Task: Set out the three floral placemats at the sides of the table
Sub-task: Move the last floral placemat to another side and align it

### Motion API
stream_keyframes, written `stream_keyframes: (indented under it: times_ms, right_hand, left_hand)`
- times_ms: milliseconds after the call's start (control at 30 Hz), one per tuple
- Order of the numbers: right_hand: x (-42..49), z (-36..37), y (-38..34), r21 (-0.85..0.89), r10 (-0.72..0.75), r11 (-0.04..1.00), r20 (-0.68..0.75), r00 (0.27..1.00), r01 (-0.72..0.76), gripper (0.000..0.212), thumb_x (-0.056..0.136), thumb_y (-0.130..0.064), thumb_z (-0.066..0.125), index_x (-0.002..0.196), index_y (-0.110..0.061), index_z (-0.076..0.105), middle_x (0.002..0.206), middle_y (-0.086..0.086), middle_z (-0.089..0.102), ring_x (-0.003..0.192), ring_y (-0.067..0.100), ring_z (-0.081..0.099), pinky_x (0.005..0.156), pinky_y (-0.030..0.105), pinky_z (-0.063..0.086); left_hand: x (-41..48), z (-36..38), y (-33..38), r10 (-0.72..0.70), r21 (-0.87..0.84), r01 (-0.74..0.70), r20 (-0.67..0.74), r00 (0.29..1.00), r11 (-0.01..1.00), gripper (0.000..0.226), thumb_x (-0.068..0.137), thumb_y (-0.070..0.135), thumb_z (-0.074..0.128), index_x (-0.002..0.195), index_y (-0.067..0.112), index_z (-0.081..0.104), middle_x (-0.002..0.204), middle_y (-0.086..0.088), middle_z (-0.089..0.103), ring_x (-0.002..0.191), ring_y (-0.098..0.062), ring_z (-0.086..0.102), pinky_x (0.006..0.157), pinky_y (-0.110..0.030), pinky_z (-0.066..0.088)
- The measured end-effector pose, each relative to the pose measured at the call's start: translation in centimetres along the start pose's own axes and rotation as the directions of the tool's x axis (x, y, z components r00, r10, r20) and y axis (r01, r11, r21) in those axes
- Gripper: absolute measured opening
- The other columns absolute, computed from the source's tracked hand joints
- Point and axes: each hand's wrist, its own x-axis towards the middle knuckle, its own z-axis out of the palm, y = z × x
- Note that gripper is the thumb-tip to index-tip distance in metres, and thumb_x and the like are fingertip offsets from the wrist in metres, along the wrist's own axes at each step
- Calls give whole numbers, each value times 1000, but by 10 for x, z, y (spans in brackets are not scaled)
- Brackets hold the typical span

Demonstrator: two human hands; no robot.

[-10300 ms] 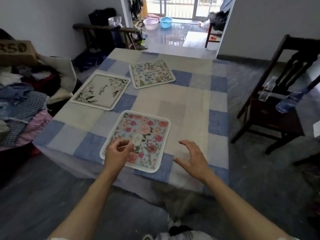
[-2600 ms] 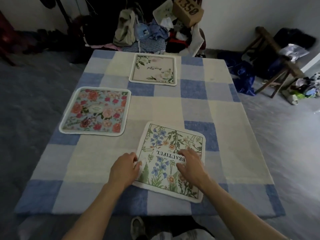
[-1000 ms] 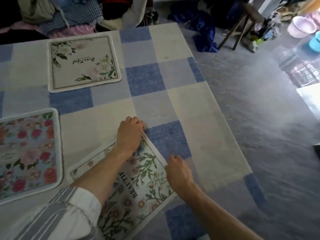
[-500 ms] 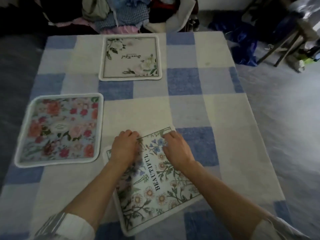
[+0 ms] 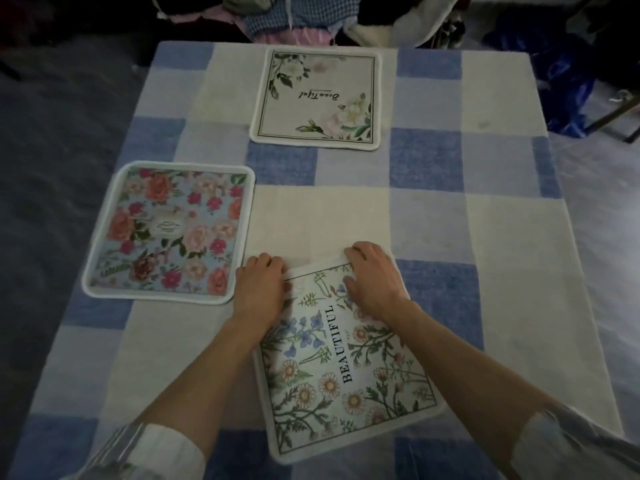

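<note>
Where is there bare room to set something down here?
Free: the right side of the blue checked tablecloth, and its centre between the cream rose placemat and white wildflower placemat. Crowded: the left, where that mat and the blue floral placemat lie close.

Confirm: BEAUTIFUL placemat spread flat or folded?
Spread flat: the BEAUTIFUL placemat lies printed face up on the tablecloth, no fold visible. The left hand and right hand hold its far edge.
</note>
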Motion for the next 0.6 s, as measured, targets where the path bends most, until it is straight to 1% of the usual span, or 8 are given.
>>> stream_keyframes:
  times_ms: [67,133,200,267,367,433,533,600]
  right_hand:
    - [2,1,5,-22,0,1000,-30,1000,0,36,86,-27,56,120,-14,55,122,6,54,112,24,47,100,38,41]
    - [-5,2,7,-40,43,998,-53,998,-45,29,86,-29,55,112,-16,57,114,4,55,104,23,49,93,38,44]
    - [-21,4,10,-39,144,988,-58,988,-146,25,87,-30,55,108,-16,56,111,4,55,101,23,49,88,39,46]
    - [-44,5,15,-14,276,961,-30,961,-276,27,88,-29,55,111,-14,55,114,7,53,103,24,48,85,38,46]
    - [-85,6,27,52,435,898,28,900,-436,37,90,-27,55,122,-9,48,123,10,49,112,27,44,87,38,47]
    - [-110,9,32,83,496,863,49,867,-498,42,92,-29,53,129,-8,44,130,12,46,117,28,43,93,38,47]
    - [-135,12,32,83,553,825,83,829,-559,41,94,-33,52,127,-11,44,128,11,48,118,27,45,94,37,47]
    - [-140,12,32,96,582,801,104,806,-591,38,94,-34,52,125,-13,45,127,11,50,117,28,47,91,38,49]
  left_hand:
    - [3,0,2,42,23,-42,-16,999,999,23,85,24,63,106,18,58,110,-4,58,103,-26,49,85,-39,39]
    - [8,-1,7,103,57,-101,-27,994,993,22,84,23,64,104,17,60,108,-4,59,99,-27,51,81,-40,40]
    - [13,-2,19,174,75,-171,-42,984,982,22,81,19,66,102,17,61,105,-4,60,97,-27,51,79,-40,39]
    - [20,-2,40,269,75,-265,-50,962,961,22,79,13,66,101,17,62,103,-4,60,96,-28,51,80,-41,38]
    - [31,1,78,421,75,-417,-44,906,906,24,79,6,62,101,16,64,102,-5,60,98,-30,52,84,-42,38]
    - [36,3,104,523,72,-519,-53,851,852,20,77,3,63,95,13,66,96,-7,62,93,-31,54,82,-42,40]
    - [36,6,136,656,84,-651,-56,753,754,18,71,1,68,86,10,69,86,-8,64,84,-32,56,75,-43,46]
    - [35,7,145,689,81,-685,-51,723,724,17,73,2,67,88,9,70,87,-8,64,86,-32,56,79,-43,46]
